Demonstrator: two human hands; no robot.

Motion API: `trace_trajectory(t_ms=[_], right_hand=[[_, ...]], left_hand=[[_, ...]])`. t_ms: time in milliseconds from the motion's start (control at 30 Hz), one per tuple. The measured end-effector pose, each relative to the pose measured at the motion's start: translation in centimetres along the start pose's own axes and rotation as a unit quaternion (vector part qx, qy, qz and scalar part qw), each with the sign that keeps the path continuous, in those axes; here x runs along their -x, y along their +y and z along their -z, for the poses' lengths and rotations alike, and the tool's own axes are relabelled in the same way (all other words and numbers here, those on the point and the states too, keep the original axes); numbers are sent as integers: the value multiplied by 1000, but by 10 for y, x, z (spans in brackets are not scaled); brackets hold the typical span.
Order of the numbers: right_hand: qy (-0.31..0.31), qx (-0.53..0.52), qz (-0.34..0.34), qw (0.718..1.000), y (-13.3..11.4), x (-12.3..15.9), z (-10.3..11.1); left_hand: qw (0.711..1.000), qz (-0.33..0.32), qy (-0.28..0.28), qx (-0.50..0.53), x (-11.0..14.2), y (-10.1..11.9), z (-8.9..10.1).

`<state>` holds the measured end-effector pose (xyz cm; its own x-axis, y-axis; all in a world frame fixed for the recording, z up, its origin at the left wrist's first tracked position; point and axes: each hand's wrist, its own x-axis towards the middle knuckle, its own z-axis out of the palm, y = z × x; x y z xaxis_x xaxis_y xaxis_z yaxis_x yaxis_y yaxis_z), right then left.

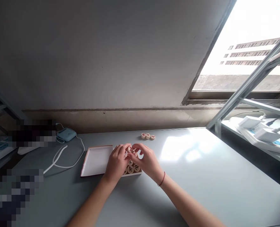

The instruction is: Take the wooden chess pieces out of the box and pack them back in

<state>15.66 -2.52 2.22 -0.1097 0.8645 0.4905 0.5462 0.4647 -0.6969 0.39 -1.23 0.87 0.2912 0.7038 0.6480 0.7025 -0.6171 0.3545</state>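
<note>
A shallow box of round wooden Chinese chess pieces lies on the table. Some pieces bear dark characters, others red ones. My left hand and my right hand meet over the box, fingers curled inward. Between their fingertips is a red-marked Chinese chess piece, which both hands seem to grip; the fingers partly cover it. Left of the box lies its open lid, white inside. Farther back, three red-marked pieces stand side by side in a row.
The grey table runs back to a wall. At the left are a light blue device and a white cable. Power strips with plugs sit on a shelf at the right, behind a metal frame.
</note>
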Motion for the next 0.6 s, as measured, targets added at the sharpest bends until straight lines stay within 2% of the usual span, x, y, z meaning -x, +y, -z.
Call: trace_trajectory(t_ms=[100, 200, 267, 333, 367, 400, 467, 600], right_hand=[[16, -34, -6, 999, -4, -1, -1], [55, -46, -20, 997, 10, -8, 6], [106, -20, -48, 993, 34, -14, 16], [163, 51, -81, 982, 66, -19, 27], [171, 99, -91, 976, 82, -21, 31], [166, 144, -98, 971, 97, -22, 35], [161, 170, -106, 966, 121, -23, 37], [140, 197, -117, 963, 142, -22, 29]], left_hand=[[1000, -15, 8, -1, 0, 2, -3], [1000, -23, 12, -18, -1, 4, -5], [999, -22, 5, -25, 0, 5, -6], [1000, -14, -5, -22, 1, 5, -7], [1000, -11, -10, -18, 1, 5, -7], [1000, -8, -15, -15, 1, 5, -7], [1000, -5, -23, -6, 2, 5, -8], [999, 0, -34, 10, 2, 4, -8]])
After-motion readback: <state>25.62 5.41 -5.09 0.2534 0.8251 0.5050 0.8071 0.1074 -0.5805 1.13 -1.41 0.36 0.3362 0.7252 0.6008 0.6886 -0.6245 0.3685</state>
